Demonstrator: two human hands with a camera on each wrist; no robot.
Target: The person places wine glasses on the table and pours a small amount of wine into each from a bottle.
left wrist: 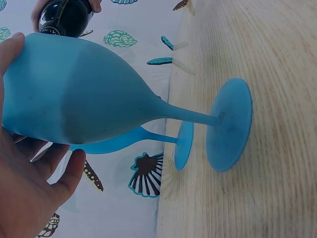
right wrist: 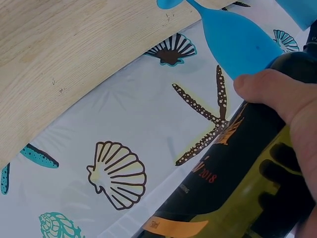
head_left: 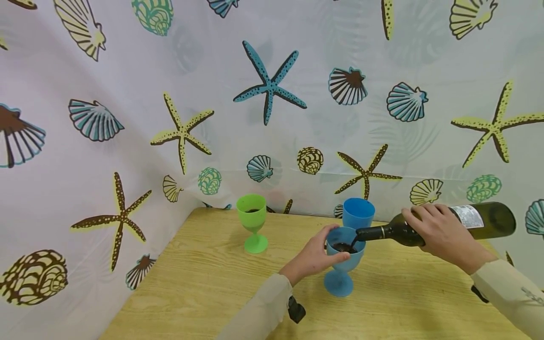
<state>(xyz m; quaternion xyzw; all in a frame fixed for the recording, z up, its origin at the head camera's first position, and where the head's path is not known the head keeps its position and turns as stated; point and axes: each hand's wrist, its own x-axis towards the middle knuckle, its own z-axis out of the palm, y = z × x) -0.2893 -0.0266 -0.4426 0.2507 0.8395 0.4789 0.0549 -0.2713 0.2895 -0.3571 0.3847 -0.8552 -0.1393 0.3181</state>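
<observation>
Head view, lower right: wine bottle (head_left: 403,231), near level, neck toward frame left, is gripped by the right hand (head_left: 442,232); its mouth is held at the near-side rim of light-blue goblet (head_left: 346,262), whose bowl is grasped by the left hand (head_left: 312,255).

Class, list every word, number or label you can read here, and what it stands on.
"2018": red, on the dark label of the bottle.
Orange lettering above it: unclear.
Small print below it, marking on the orange band: too small.
White label, head view: too small to read.
</observation>
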